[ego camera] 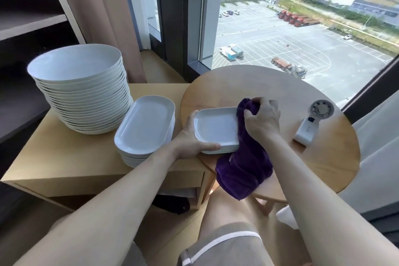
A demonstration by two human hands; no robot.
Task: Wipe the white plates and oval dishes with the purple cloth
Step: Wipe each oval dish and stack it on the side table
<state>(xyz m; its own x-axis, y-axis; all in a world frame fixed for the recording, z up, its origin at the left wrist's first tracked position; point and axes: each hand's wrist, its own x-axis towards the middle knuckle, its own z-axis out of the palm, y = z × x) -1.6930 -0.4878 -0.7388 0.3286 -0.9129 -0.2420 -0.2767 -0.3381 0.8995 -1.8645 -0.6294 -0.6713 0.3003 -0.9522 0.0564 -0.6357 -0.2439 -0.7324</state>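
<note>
Legs: the person's knees and grey shorts (pixel 218 248) fill the near edge, under both forearms.
Purple cloth (pixel 244 168): hangs off the near-left rim of the round table, its top bunched up over the right end of the small dish stack.
Left hand (pixel 195 142): grips the near-left corner of the small dish stack, thumb lying along the near edge and fingers curled round the left side.
Small dish stack (pixel 216 127): several white dishes with rounded corners, piled flat on the near-left part of the round table.
Right hand (pixel 262 120): fingers curled tight round the gathered top of the cloth, pressing it on the right end of the top dish.
Oval dishes (pixel 144 125): a taller white pile just left of the small stack, on the square side table.
Fan (pixel 313 123): a white handheld one lying on the right of the round table.
Round plates (pixel 75 65): a high white stack at the far left of the side table, leaning slightly.
Round table (pixel 259 84): light wood, touching the side table (pixel 64 157).
Window (pixel 280 28): behind the tables, showing a car park far below; a curtain (pixel 103 6) hangs to its left.
</note>
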